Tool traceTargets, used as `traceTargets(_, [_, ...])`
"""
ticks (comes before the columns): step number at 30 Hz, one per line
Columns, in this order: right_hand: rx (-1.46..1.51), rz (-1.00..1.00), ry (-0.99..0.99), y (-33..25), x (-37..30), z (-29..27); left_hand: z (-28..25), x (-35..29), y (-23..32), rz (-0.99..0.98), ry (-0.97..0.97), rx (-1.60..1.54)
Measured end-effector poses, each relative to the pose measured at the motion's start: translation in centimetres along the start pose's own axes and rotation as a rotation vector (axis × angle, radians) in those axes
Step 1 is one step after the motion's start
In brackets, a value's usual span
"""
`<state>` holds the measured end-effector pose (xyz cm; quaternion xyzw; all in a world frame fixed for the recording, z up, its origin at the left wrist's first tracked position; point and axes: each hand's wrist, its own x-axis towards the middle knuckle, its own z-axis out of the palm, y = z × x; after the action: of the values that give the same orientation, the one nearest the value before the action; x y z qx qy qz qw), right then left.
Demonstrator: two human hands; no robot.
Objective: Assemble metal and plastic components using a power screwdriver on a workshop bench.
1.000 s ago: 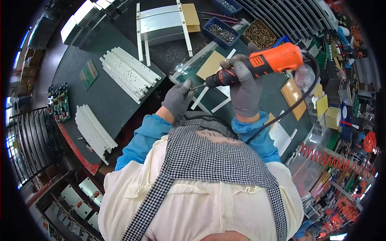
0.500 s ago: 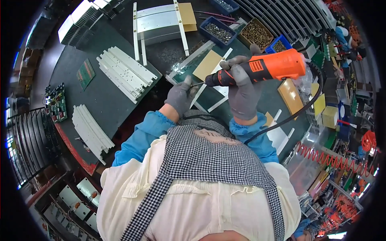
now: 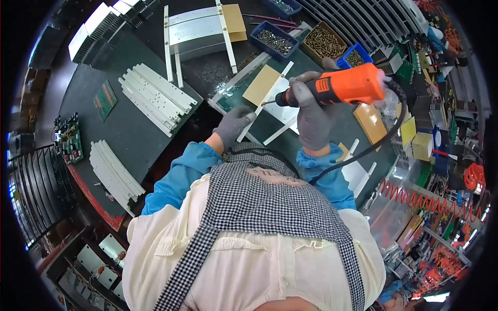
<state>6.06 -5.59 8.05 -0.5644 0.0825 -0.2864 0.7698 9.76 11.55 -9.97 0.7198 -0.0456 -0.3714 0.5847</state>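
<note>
Working over a green bench (image 3: 342, 128) in a cluttered workshop (image 3: 441, 259), I grip one screwdriver (image 3: 353, 84) in my right hand (image 3: 314, 122), bit (image 3: 271, 102) on one strip (image 3: 276, 86) my left hand (image 3: 233, 126) pinches; three blue bins (image 3: 266, 48) stand beyond.

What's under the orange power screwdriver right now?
Beneath the orange power screwdriver, near its bit, are a white rail and part of a pale panel. The tool and right hand cover more; what lies there can't be seen.

orange-and-black screwdriver (image 3: 354, 84), black-and-white checked apron (image 3: 275, 212)
</note>
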Motion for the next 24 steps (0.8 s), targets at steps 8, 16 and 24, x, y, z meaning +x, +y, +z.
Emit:
traceTargets(8, [-0.095, 0.059, -0.139, 0.7, 0.0, -0.5, 0.3, -0.4, 1.2, -0.167, -0.162, -0.446])
traceTargets(16, [-0.354, 0.04, -0.41, 3.0, 0.9, -0.2, -0.6, 0.7, 0.2, -0.16, -0.188, -0.505])
traceTargets(24, [-0.347, 0.226, -0.696, 0.4, 2.4, -1.0, -2.1, 6.1, 3.9, -0.134, -0.085, -0.525])
